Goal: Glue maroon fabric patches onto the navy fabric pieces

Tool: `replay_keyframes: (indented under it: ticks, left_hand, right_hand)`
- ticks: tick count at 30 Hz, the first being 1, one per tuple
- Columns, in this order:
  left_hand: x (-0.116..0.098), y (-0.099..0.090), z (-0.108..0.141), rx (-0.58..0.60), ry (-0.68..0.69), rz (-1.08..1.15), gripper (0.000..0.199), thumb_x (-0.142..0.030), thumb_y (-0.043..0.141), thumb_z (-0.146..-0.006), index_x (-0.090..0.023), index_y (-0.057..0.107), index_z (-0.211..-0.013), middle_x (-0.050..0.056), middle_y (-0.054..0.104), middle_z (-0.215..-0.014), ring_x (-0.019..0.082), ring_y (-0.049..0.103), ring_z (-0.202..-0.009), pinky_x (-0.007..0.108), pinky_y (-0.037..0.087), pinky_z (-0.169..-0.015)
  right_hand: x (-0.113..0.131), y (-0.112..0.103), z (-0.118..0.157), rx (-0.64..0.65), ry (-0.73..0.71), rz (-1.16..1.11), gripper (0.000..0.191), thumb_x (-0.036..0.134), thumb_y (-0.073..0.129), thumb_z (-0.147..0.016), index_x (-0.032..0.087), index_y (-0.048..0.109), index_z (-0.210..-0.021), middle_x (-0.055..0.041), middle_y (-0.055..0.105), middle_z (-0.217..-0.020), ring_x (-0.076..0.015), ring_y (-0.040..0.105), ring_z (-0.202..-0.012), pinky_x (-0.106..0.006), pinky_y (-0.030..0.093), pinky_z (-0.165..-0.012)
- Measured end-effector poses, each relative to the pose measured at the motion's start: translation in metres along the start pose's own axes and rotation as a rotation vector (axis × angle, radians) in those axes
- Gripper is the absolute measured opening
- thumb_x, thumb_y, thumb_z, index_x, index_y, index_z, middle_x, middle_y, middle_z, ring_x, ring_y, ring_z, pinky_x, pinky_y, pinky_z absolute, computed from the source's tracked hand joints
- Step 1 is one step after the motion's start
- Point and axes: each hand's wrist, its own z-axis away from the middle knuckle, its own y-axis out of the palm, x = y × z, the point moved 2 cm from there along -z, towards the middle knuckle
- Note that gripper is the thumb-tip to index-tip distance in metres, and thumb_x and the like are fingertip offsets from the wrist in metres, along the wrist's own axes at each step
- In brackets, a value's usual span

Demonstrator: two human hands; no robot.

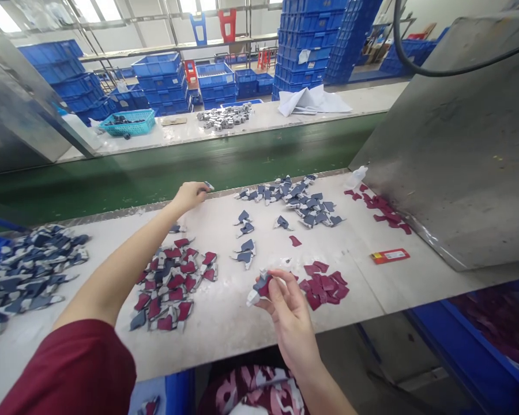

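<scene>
Over the table's far edge, my left hand [190, 196] is closed on a small piece [209, 185]; only its pale, dark-edged tip shows past the fingers. Near the front of the table, my right hand [288, 302] pinches a grey-and-white plastic part [254, 295] with a maroon piece against its side. Behind that hand lies a heap of flat maroon pieces [324, 287]. Left of it spreads a pile of grey-and-white parts with maroon faces [173, 282]. Several grey-and-white parts [245, 248] lie in a loose column between the hands.
More grey-and-white parts lie in a back heap [315, 207] and a left heap [30, 271]. A red packet [389, 256] and maroon pieces [384, 208] sit near a slanted metal panel [467, 144]. Beyond the green belt [242, 153], a shelf holds a turquoise basket [130, 125].
</scene>
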Motion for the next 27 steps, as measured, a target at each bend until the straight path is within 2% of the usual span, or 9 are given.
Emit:
replay_keyframes:
  ticks: [3, 6, 8, 11, 14, 17, 22, 25, 27]
  left_hand:
    - [-0.037, 0.012, 0.018, 0.098, 0.119, 0.052, 0.029, -0.014, 0.053, -0.089, -0.016, 0.076, -0.107, 0.006, 0.078, -0.106, 0.022, 0.072, -0.096, 0.033, 0.053, -0.096]
    - [-0.070, 0.015, 0.046, 0.069, 0.227, 0.083, 0.031, -0.014, 0.049, -0.093, -0.017, 0.074, -0.111, 0.011, 0.066, -0.135, 0.028, 0.059, -0.127, 0.042, 0.044, -0.110]
    - [-0.087, 0.011, 0.069, 0.035, 0.324, 0.120, 0.031, -0.018, 0.046, -0.097, -0.016, 0.072, -0.113, 0.015, 0.058, -0.143, 0.029, 0.052, -0.135, 0.046, 0.040, -0.114]
    - [-0.099, -0.001, 0.108, 0.047, 0.440, 0.183, 0.033, -0.025, 0.042, -0.101, -0.017, 0.068, -0.119, 0.016, 0.061, -0.138, 0.028, 0.057, -0.129, 0.045, 0.044, -0.110]
    - [-0.096, -0.011, 0.143, 0.064, 0.450, 0.198, 0.032, -0.030, 0.043, -0.102, -0.019, 0.067, -0.120, 0.015, 0.061, -0.137, 0.029, 0.058, -0.127, 0.046, 0.047, -0.107]
    - [-0.087, -0.016, 0.177, 0.039, 0.409, 0.196, 0.030, -0.030, 0.046, -0.101, -0.021, 0.068, -0.118, 0.015, 0.064, -0.134, 0.029, 0.061, -0.122, 0.046, 0.051, -0.103]
    - [-0.097, -0.012, 0.252, -0.190, 0.289, 0.363, 0.025, -0.017, 0.057, -0.094, -0.024, 0.073, -0.112, 0.012, 0.074, -0.115, 0.026, 0.069, -0.107, 0.038, 0.057, -0.093]
    - [-0.124, 0.025, 0.306, -0.082, 0.174, 0.760, 0.023, -0.013, 0.059, -0.090, -0.024, 0.077, -0.101, 0.010, 0.078, -0.091, 0.022, 0.072, -0.084, 0.032, 0.059, -0.078]
    - [-0.139, 0.069, 0.336, 0.074, -0.138, 1.072, 0.015, -0.021, 0.064, -0.089, -0.021, 0.079, -0.088, 0.011, 0.077, -0.084, 0.022, 0.072, -0.077, 0.032, 0.059, -0.075]
  right_hand:
    - [-0.003, 0.000, -0.001, 0.026, 0.016, 0.042, 0.041, 0.056, 0.081, -0.074, 0.025, 0.077, -0.101, -0.0018, 0.071, -0.085, -0.0130, 0.065, -0.074, -0.026, 0.061, -0.069]
    - [-0.004, 0.000, -0.002, 0.050, 0.021, 0.063, 0.049, 0.053, 0.084, -0.069, 0.024, 0.076, -0.109, -0.0035, 0.072, -0.088, -0.0154, 0.065, -0.078, -0.030, 0.061, -0.072]
    - [-0.005, 0.000, -0.002, 0.041, 0.000, 0.087, 0.051, 0.048, 0.088, -0.065, 0.023, 0.077, -0.109, -0.0052, 0.074, -0.097, -0.0168, 0.066, -0.083, -0.030, 0.061, -0.075]
    - [-0.006, 0.000, -0.002, 0.048, -0.024, 0.148, 0.052, 0.042, 0.087, -0.066, 0.022, 0.076, -0.113, -0.0046, 0.075, -0.095, -0.0167, 0.067, -0.082, -0.030, 0.060, -0.076]
    - [-0.009, -0.001, 0.001, 0.090, -0.013, 0.173, 0.055, 0.040, 0.086, -0.069, 0.023, 0.074, -0.121, -0.0022, 0.074, -0.085, -0.0151, 0.066, -0.075, -0.030, 0.061, -0.074]
    - [-0.011, -0.002, 0.002, 0.095, -0.019, 0.142, 0.058, 0.036, 0.088, -0.065, 0.024, 0.074, -0.120, -0.0038, 0.076, -0.094, -0.0175, 0.069, -0.081, -0.033, 0.062, -0.078]
    - [-0.018, -0.004, -0.001, 0.111, 0.022, 0.147, 0.051, 0.037, 0.091, -0.061, 0.022, 0.079, -0.109, -0.0039, 0.076, -0.083, -0.0179, 0.069, -0.073, -0.030, 0.061, -0.067]
    - [-0.026, -0.005, -0.002, 0.130, 0.083, 0.164, 0.052, 0.039, 0.091, -0.062, 0.023, 0.079, -0.110, -0.0035, 0.077, -0.082, -0.0176, 0.069, -0.073, -0.030, 0.061, -0.067]
    - [-0.032, -0.006, -0.003, 0.141, 0.116, 0.189, 0.052, 0.042, 0.089, -0.065, 0.024, 0.077, -0.113, -0.0040, 0.077, -0.086, -0.0188, 0.071, -0.077, -0.032, 0.062, -0.071]
